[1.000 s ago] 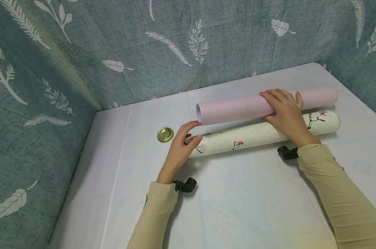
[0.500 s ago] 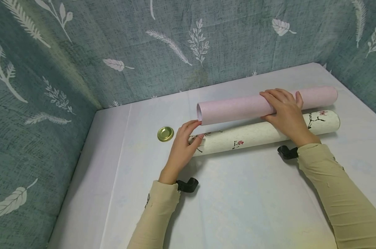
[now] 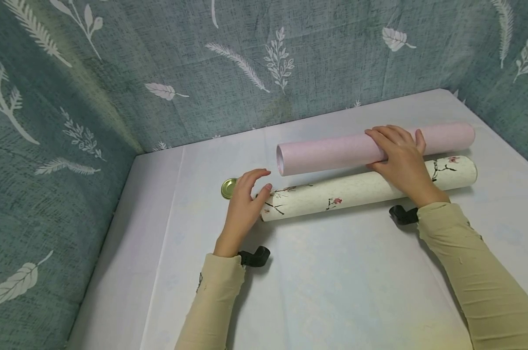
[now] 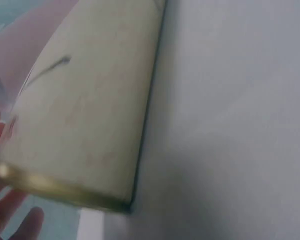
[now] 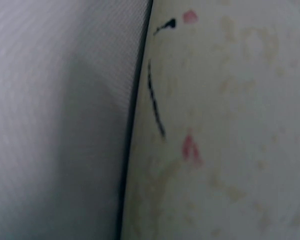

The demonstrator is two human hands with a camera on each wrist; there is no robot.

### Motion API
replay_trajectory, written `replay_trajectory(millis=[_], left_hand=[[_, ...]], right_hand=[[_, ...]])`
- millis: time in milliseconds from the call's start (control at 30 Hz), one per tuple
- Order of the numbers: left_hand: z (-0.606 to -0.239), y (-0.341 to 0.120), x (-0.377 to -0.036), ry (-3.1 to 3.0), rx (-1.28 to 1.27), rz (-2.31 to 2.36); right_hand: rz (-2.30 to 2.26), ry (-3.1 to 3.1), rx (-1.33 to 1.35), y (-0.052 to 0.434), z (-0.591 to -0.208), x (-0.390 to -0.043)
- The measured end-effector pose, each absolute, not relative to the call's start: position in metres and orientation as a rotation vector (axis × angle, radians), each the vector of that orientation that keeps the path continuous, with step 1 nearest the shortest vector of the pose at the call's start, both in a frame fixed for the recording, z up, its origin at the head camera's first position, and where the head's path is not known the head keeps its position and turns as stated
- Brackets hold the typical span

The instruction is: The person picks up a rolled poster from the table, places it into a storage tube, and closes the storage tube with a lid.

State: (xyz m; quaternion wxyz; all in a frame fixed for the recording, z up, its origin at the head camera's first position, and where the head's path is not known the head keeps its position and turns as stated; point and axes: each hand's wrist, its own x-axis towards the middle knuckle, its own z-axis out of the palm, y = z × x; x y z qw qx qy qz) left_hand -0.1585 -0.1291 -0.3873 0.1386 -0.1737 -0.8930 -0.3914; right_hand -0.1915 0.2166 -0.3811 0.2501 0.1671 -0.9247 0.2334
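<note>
White floral tube (image 3: pixel 369 187) lies flat on the white tablecloth (image 3: pixel 334 282), long axis left to right. Pink tube (image 3: pixel 373 147) lies just behind it, parallel, apparently touching it. Right hand (image 3: pixel 399 158) rests palm-down over the pink tube, fingers draped across its top, heel over the floral tube; loose curl, no pinch. Left hand (image 3: pixel 245 201) sits at the floral tube's left end, fingers relaxed and spread, thumb touching the end, holding nothing. Gold lid (image 3: pixel 229 188) lies left of that end, partly hidden by the left fingers. Leaf-print cloth (image 3: pixel 202 73) hangs behind the tubes.
</note>
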Motion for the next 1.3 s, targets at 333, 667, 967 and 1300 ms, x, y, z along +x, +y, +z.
replay_trajectory(millis=[333, 667, 967, 1300], left_hand=[[-0.390, -0.151, -0.165, -2.662, -0.322, -1.104], [-0.391, -0.167, -0.170, -2.742, -0.173, -1.005], [-0.399, -0.178, -0.170, -2.818, -0.014, -1.072], [-0.403, -0.180, -0.171, -2.922, -0.003, -1.009]], right_hand=[[0.636, -2.531, 0.441, 0.217, -0.381, -0.191], [0.634, -2.517, 0.438, 0.217, -0.379, -0.193], [0.639, -2.524, 0.437, 0.216, -0.378, -0.192], [0.638, -2.516, 0.433, 0.216, -0.377, -0.192]])
